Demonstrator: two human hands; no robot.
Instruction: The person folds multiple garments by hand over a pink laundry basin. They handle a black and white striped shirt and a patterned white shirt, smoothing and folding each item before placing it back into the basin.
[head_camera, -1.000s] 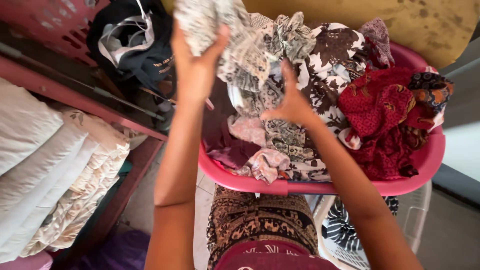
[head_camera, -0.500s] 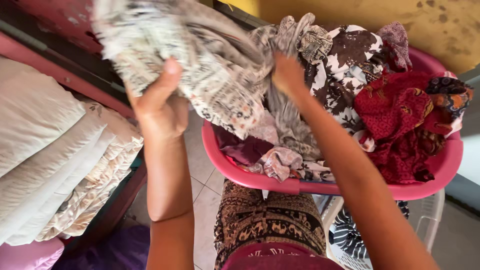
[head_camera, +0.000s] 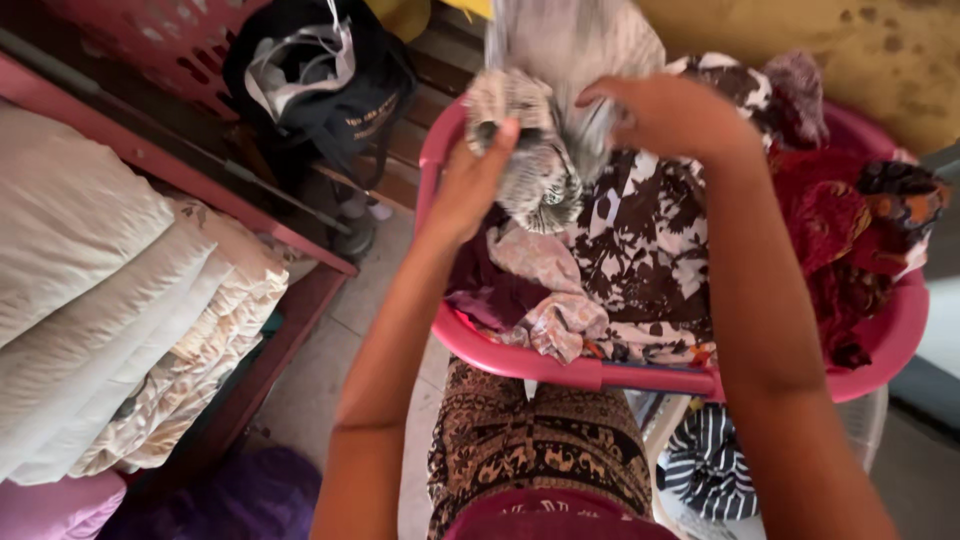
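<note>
Head view: grey patterned cloth (head_camera: 545, 150), spread wide earlier, now bunched at 12 o'clock over pink basin (head_camera: 520, 362); left hand (head_camera: 470, 185) gripping, right hand (head_camera: 665, 115) probably pinching.

I count two hands, the left hand (head_camera: 475, 185) and the right hand (head_camera: 665, 115), both gripping one grey patterned cloth (head_camera: 545, 150). One pink basin (head_camera: 590, 372) holds one brown-and-white floral garment (head_camera: 650, 250) and one red garment (head_camera: 835, 225). On the shelf (head_camera: 300, 250) I count one stack of folded bedding (head_camera: 120, 300), and behind it one black bag (head_camera: 320, 80).
</note>
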